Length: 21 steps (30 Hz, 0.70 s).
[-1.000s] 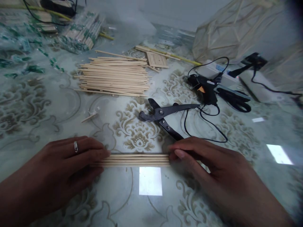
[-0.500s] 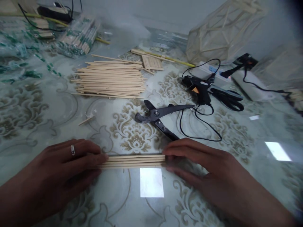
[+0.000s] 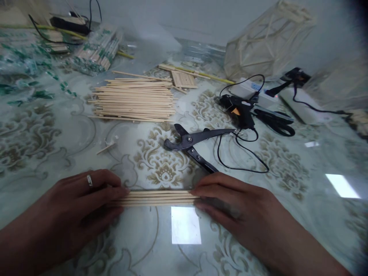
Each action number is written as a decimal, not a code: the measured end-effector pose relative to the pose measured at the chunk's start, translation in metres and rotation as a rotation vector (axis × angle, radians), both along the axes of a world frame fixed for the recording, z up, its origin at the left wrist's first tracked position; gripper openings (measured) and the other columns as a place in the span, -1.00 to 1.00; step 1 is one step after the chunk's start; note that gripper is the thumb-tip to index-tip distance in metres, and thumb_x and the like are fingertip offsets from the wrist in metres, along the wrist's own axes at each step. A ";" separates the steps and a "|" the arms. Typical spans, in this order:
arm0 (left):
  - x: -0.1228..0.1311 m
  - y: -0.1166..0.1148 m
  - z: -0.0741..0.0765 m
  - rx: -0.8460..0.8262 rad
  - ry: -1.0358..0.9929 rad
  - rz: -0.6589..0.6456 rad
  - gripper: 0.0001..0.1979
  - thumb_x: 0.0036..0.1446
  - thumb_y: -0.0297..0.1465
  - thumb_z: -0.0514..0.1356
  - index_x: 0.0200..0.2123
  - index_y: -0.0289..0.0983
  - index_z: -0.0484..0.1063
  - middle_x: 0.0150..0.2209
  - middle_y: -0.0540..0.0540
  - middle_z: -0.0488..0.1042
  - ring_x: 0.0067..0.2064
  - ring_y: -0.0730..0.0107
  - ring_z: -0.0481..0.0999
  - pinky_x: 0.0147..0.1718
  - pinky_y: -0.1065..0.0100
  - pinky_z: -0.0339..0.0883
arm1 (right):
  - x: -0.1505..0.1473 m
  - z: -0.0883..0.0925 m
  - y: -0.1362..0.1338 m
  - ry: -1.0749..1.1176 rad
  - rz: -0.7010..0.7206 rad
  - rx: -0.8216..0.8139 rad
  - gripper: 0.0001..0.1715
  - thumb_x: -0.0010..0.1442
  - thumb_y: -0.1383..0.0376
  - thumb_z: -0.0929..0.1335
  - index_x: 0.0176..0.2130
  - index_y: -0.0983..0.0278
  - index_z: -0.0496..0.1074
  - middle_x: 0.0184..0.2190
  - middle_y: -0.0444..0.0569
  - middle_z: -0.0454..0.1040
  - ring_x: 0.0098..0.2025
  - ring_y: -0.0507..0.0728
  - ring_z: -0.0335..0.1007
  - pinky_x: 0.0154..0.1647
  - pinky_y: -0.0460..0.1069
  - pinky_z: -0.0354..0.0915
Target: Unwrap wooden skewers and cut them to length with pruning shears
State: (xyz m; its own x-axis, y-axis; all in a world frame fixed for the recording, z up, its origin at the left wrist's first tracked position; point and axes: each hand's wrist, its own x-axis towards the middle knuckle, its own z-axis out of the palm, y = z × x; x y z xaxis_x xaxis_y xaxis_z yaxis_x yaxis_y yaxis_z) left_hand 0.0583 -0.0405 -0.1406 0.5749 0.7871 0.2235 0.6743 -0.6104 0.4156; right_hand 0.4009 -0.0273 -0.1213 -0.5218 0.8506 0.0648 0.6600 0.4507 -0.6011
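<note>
Several thin wooden sticks (image 3: 161,197) lie side by side in a narrow row near the front of the table. My left hand (image 3: 86,203), with a ring on one finger, is closed around their left ends and covers them. At the right ends, the thumb and fingers of my right hand (image 3: 230,203) pinch the row from front and back. Just beyond the sticks lie black-handled cutting pliers (image 3: 188,140) with jaws apart, one handle reaching close to my right fingers. Further back is a large pile of similar sticks (image 3: 133,99).
A black glue gun (image 3: 238,109) with a looping cord lies at right, beside black-handled scissors (image 3: 276,120) and a white power strip (image 3: 253,90). A wooden stick frame (image 3: 261,46) stands behind. Wrapped stick bundles (image 3: 96,50) lie back left, and a small stick panel (image 3: 184,79) behind the pile.
My right hand has shifted slightly left along the sticks, its fingertips now over their right ends. My left hand stays almost in place. The view has moved a little.
</note>
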 end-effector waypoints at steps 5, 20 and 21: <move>0.001 -0.004 0.000 -0.026 -0.002 0.036 -0.84 0.35 -0.32 0.19 -0.07 -0.06 0.55 -0.13 0.02 0.60 -0.26 0.41 0.63 -0.22 0.43 0.54 | 0.000 0.000 -0.001 0.006 0.014 -0.012 -0.82 0.32 0.40 0.38 -0.20 0.14 0.56 -0.18 -0.15 0.59 -0.26 0.02 0.60 -0.22 -0.13 0.51; 0.004 0.003 0.018 -0.099 -0.033 -0.053 -0.85 0.38 -0.46 0.15 -0.17 -0.16 0.53 -0.20 0.01 0.60 -0.31 0.47 0.59 -0.29 0.44 0.44 | 0.006 -0.010 -0.004 -0.039 -0.004 0.007 -0.84 0.34 0.25 0.38 -0.20 0.07 0.61 -0.19 -0.15 0.64 -0.33 0.07 0.64 -0.28 -0.10 0.60; 0.005 0.003 0.019 -0.096 -0.037 -0.067 -0.84 0.38 -0.47 0.16 -0.16 -0.16 0.54 -0.20 0.00 0.60 -0.30 0.46 0.59 -0.30 0.44 0.44 | 0.006 -0.010 -0.003 -0.037 0.001 0.011 -0.84 0.33 0.26 0.39 -0.19 0.06 0.61 -0.18 -0.15 0.64 -0.33 0.08 0.65 -0.27 -0.08 0.61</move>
